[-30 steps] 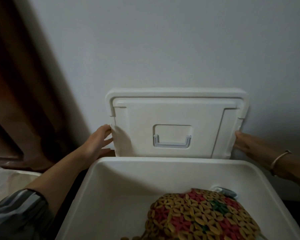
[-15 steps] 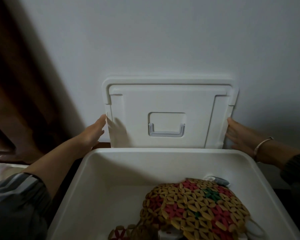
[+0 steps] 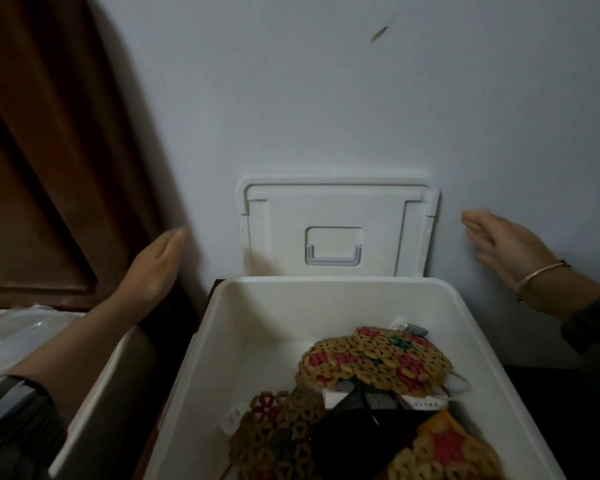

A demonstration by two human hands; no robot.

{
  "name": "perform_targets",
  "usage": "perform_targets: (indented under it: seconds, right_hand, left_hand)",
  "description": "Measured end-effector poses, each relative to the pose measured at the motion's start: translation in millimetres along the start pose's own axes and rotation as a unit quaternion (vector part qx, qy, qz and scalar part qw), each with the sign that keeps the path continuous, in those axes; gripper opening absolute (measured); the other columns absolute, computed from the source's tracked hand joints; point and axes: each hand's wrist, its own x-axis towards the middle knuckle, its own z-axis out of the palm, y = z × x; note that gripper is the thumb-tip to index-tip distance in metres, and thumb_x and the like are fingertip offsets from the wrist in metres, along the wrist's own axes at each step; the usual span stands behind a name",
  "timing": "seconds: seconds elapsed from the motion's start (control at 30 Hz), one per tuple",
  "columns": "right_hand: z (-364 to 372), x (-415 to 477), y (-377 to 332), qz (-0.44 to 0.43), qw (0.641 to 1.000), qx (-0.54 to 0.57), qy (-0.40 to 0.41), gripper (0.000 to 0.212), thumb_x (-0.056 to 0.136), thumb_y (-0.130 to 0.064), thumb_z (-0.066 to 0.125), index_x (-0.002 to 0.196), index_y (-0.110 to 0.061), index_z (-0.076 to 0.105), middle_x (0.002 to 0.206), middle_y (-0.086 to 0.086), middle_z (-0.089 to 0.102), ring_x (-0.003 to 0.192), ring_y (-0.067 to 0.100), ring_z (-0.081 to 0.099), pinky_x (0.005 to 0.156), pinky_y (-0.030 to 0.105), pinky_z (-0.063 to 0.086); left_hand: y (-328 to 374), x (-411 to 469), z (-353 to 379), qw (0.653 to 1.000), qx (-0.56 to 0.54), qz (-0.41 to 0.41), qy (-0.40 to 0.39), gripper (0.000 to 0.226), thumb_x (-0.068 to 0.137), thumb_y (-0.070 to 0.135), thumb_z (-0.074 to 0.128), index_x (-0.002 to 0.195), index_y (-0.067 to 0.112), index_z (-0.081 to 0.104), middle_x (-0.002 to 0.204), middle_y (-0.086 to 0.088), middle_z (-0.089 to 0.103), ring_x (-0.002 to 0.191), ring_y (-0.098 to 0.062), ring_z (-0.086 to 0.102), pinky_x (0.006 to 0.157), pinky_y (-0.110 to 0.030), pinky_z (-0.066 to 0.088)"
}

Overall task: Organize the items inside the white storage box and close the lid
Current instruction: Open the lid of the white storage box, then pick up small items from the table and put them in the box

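The white storage box (image 3: 201,368) stands open below me. Its white lid (image 3: 336,202) leans upright against the wall behind it, with a recessed handle in the middle. Inside lie a round woven mat (image 3: 371,362) in yellow, red and green, a darker woven mat (image 3: 274,434), a black mesh item (image 3: 357,427) and another woven piece (image 3: 444,448) at the front right. My left hand (image 3: 156,261) hovers left of the lid, fingers straight, holding nothing. My right hand (image 3: 503,244), with a bracelet on the wrist, hovers right of the lid, also apart from it.
A brown curtain (image 3: 49,150) hangs at the left. A second white container (image 3: 97,393) sits left of the box under my left forearm, beside clear plastic (image 3: 11,334). The grey wall (image 3: 326,81) rises directly behind the lid.
Both hands were touching the lid's side edges; now they have drawn outward and let go. The lid stays leaning on the wall. The view has pulled back, showing more items in the box.
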Motion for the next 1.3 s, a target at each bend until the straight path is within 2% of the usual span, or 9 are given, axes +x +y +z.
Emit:
perform_targets:
  seconds: [0.13, 0.2, 0.33, 0.47, 0.57, 0.63, 0.77, 0.93, 1.3]
  right_hand:
    - [25, -70, -44, -0.099, 0.995, -0.006, 0.013, 0.024, 0.098, -0.030, 0.044, 0.116, -0.027, 0.059, 0.128, -0.004, 0.059, 0.121, 0.009, 0.051, 0.102, 0.029, 0.038]
    - [46, -110, -59, -0.162, 0.985, -0.045, 0.029, 0.023, 0.097, -0.028, 0.046, 0.112, -0.025, 0.063, 0.120, -0.006, 0.063, 0.114, 0.008, 0.055, 0.101, 0.026, 0.041]
    - [106, -193, -70, -0.257, 0.957, -0.131, 0.010, 0.020, 0.095, -0.020, 0.052, 0.109, -0.023, 0.065, 0.107, -0.013, 0.064, 0.099, -0.003, 0.056, 0.083, 0.002, 0.039]
    - [180, -260, -57, -0.351, 0.907, -0.219, -0.075, 0.020, 0.092, -0.016, 0.055, 0.110, -0.020, 0.063, 0.107, -0.010, 0.063, 0.101, 0.002, 0.056, 0.088, 0.009, 0.039]
    - [234, -294, -38, -0.394, 0.868, -0.269, -0.137, 0.022, 0.091, -0.016, 0.054, 0.112, -0.019, 0.061, 0.111, -0.005, 0.063, 0.101, 0.006, 0.056, 0.087, 0.013, 0.040]
    - [266, -309, -21, -0.402, 0.852, -0.290, -0.168, 0.024, 0.090, -0.017, 0.052, 0.112, -0.018, 0.061, 0.114, -0.003, 0.063, 0.105, 0.007, 0.055, 0.089, 0.014, 0.039]
    - [319, -324, 18, -0.408, 0.823, -0.332, -0.215, 0.027, 0.089, -0.013, 0.054, 0.114, -0.011, 0.064, 0.115, 0.003, 0.065, 0.109, 0.018, 0.060, 0.096, 0.031, 0.048]
    - [372, -311, 55, -0.411, 0.783, -0.401, -0.241, 0.031, 0.087, -0.009, 0.052, 0.116, -0.005, 0.062, 0.118, 0.011, 0.063, 0.108, 0.025, 0.060, 0.094, 0.035, 0.050]
    - [427, -246, 105, -0.308, 0.839, -0.416, -0.165, 0.032, 0.088, -0.010, 0.055, 0.119, -0.005, 0.060, 0.120, 0.012, 0.062, 0.110, 0.026, 0.058, 0.091, 0.034, 0.048]
  left_hand:
    - [16, -48, -42, 0.993, 0.068, 0.089, 0.033, 0.036, 0.102, 0.029, 0.041, 0.132, 0.014, 0.054, 0.130, -0.005, 0.057, 0.116, -0.015, 0.050, 0.092, -0.030, 0.036]
    - [16, -76, -63, 0.987, 0.105, 0.121, 0.031, 0.034, 0.100, 0.026, 0.045, 0.131, 0.014, 0.054, 0.127, -0.003, 0.058, 0.110, -0.012, 0.050, 0.089, -0.029, 0.038]
    - [-9, -134, -102, 0.968, 0.200, 0.153, 0.011, 0.035, 0.096, 0.024, 0.052, 0.130, 0.016, 0.053, 0.120, -0.003, 0.059, 0.098, -0.014, 0.056, 0.077, -0.027, 0.042]
    - [-58, -186, -128, 0.948, 0.278, 0.152, -0.016, 0.036, 0.093, 0.023, 0.057, 0.128, 0.013, 0.057, 0.125, -0.008, 0.061, 0.109, -0.026, 0.059, 0.088, -0.037, 0.046]
    - [-95, -217, -134, 0.944, 0.305, 0.114, -0.042, 0.038, 0.094, 0.027, 0.054, 0.130, 0.014, 0.055, 0.129, -0.007, 0.058, 0.113, -0.027, 0.057, 0.093, -0.038, 0.044]
    - [-115, -232, -134, 0.947, 0.304, 0.087, -0.058, 0.039, 0.095, 0.028, 0.051, 0.132, 0.015, 0.053, 0.132, -0.007, 0.056, 0.116, -0.026, 0.055, 0.095, -0.036, 0.042]
    - [-148, -247, -127, 0.948, 0.303, 0.040, -0.084, 0.038, 0.098, 0.030, 0.045, 0.134, 0.016, 0.050, 0.132, -0.004, 0.054, 0.118, -0.024, 0.052, 0.096, -0.035, 0.040]
    - [-179, -240, -112, 0.944, 0.304, -0.002, -0.124, 0.037, 0.097, 0.027, 0.044, 0.132, 0.015, 0.048, 0.132, -0.005, 0.051, 0.118, -0.026, 0.051, 0.098, -0.038, 0.040]
    - [-215, -173, -68, 0.961, 0.255, -0.016, -0.109, 0.042, 0.095, 0.022, 0.048, 0.135, 0.011, 0.047, 0.132, -0.007, 0.051, 0.114, -0.027, 0.052, 0.096, -0.040, 0.041]
